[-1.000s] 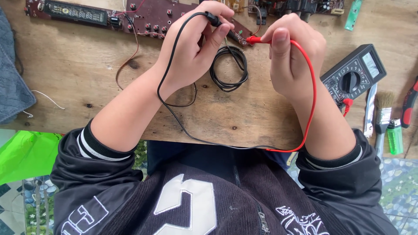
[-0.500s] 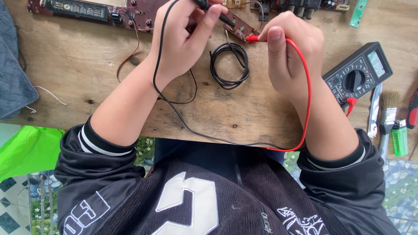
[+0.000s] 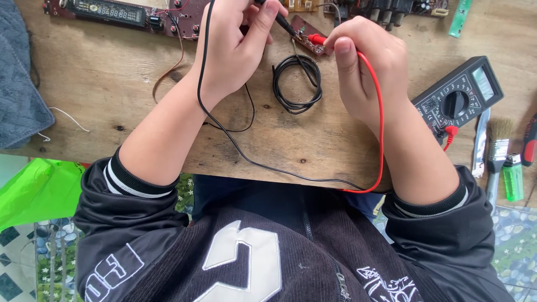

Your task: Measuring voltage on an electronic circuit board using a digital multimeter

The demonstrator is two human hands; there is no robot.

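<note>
The left hand (image 3: 235,53) pinches a slim black probe (image 3: 278,19) between thumb and fingertips, its tip angled down toward a small reddish-brown circuit board (image 3: 309,38). The right hand (image 3: 366,67) pinches a red probe (image 3: 316,39) the same way, thumb pressed on top, its tip resting on that same small board. A thin black lead (image 3: 224,126) runs from the left grip down across the wrist and along the worktop's (image 3: 112,100) near edge; a glossy red lead (image 3: 379,117) curves over the back of the right hand and meets it there. Between the hands lies a small round coil of black wire (image 3: 296,84). The worktop is rough, pale wood with dark knots. To the right sits a dark multimeter (image 3: 458,98) with a round dial and grey screen, then a brush (image 3: 497,148) with pale bristles and a green lighter (image 3: 513,179). A long dark-red board with a display (image 3: 112,11) lies at the far edge, and a grey cloth (image 3: 19,84) at the left.
</note>
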